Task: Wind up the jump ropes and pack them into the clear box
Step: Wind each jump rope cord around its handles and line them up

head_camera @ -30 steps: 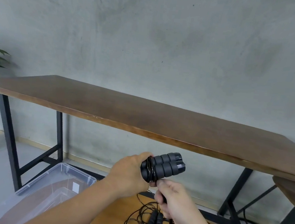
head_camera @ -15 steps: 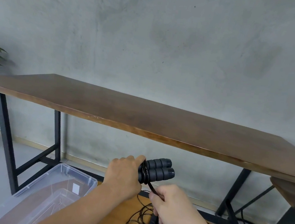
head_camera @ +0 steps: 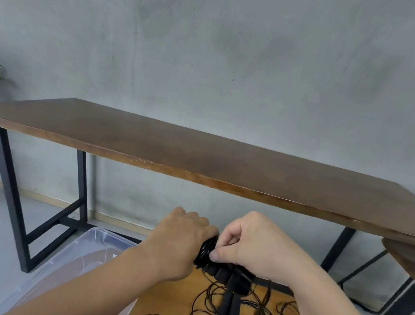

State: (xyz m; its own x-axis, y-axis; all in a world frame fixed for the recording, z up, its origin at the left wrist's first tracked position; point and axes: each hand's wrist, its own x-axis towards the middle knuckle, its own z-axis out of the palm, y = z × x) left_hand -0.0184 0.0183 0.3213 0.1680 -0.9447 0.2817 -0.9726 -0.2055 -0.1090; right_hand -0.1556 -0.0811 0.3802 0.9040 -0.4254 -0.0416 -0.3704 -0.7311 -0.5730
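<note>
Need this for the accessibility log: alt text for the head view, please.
Two hands, left hand and right hand, grip a wound black jump rope over loose ropes; clear box lower left, long wooden table behind.

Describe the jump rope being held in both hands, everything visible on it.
The held jump rope is black, with two ribbed, foam-like handles lying side by side, their free ends pointing down and right. Thin black cord is coiled in tight turns around the handles near their upper end. The left hand grips that end, hiding it, while the right hand pinches the cord at the coil. The bundle is held in the air above a wooden surface where loose ropes lie, touching only the hands.
</note>
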